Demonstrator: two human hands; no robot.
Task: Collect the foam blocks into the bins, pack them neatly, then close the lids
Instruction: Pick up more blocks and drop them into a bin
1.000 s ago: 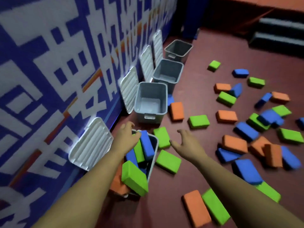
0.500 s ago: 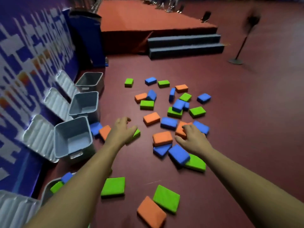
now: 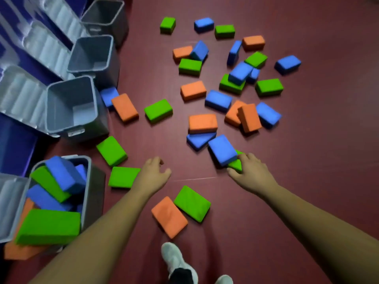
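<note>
The dark red floor [image 3: 320, 181] takes most of the view, and many foam blocks [image 3: 193, 90] in green, blue and orange lie spread over it, some flat and some leaning on each other. Along the blue wall on the left stands a row of grey bins. Three of them [image 3: 96, 119] are empty, with their pale lids [image 3: 20, 95] open and leaning back against the wall. The nearest bin [image 3: 95, 193] is heaped with blocks that stick out above its rim in disorder, and its lid is also open. So I judge that the collecting step is in hand and is far from finished, because most blocks are not yet in a bin. The person bends forward with both arms stretched down. The left hand [image 3: 152, 177] hangs just above the floor with loosely curled fingers and holds nothing; a flat green block [image 3: 123, 177] lies just beside it. The right hand [image 3: 251, 173] has its fingers and thumb curled round the end of a half-hidden green block [image 3: 235, 165], which lies under a tilted blue block [image 3: 222, 149]. The next move, I think, calls for drawing this green block out from below, so the blue one will probably slide off, and then carrying it to an empty bin, since the nearest one needs tidying before its lid can shut.
</note>
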